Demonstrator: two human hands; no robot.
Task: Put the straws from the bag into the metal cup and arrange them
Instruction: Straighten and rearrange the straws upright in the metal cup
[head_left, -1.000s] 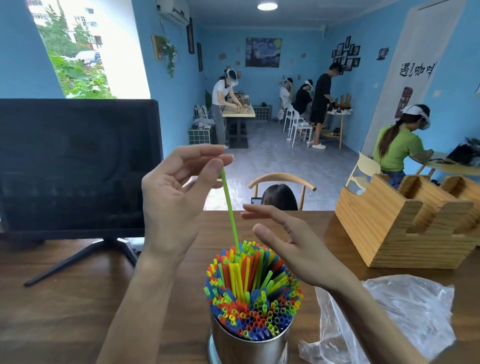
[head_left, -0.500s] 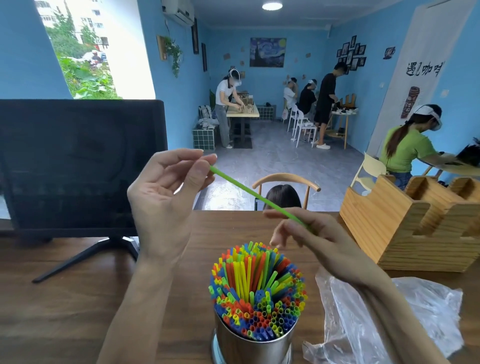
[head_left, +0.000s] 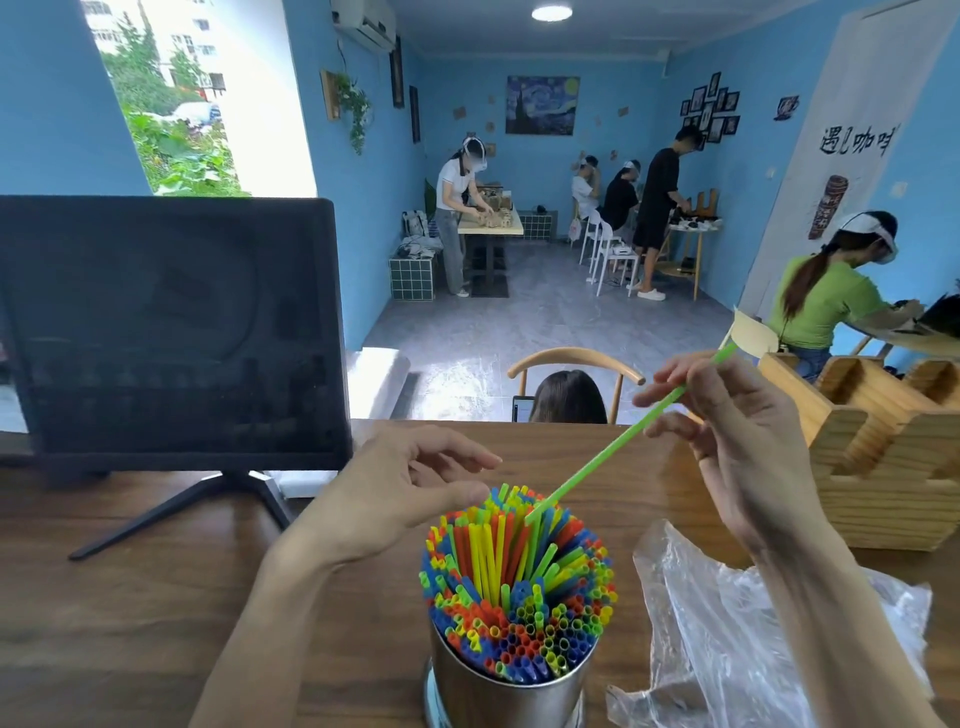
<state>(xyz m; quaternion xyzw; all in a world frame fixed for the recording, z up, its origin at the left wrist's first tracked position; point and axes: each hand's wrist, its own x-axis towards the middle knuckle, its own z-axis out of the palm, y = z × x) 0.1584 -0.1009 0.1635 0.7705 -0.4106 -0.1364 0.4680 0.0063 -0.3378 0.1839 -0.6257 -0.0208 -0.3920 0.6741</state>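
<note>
A metal cup (head_left: 506, 696) stands at the table's near edge, packed with several red, yellow, blue and green straws (head_left: 517, 587). My right hand (head_left: 737, 436) pinches one green straw (head_left: 618, 447) near its upper end; the straw slants down to the left and its lower tip touches the top of the bundle. My left hand (head_left: 410, 488) hovers just left of the bundle with fingers loosely bent, holding nothing. The clear plastic bag (head_left: 753, 639) lies crumpled right of the cup, under my right forearm.
A dark monitor (head_left: 171, 332) on a stand occupies the left of the wooden table (head_left: 130, 597). A wooden slotted holder (head_left: 883, 457) sits at the right. A chair with a seated person's head is beyond the far edge. Other people work further back.
My left hand let go of the green straw and dropped beside the bundle. My right hand took the straw, rose to the right and swung it so its tip points into the cup.
</note>
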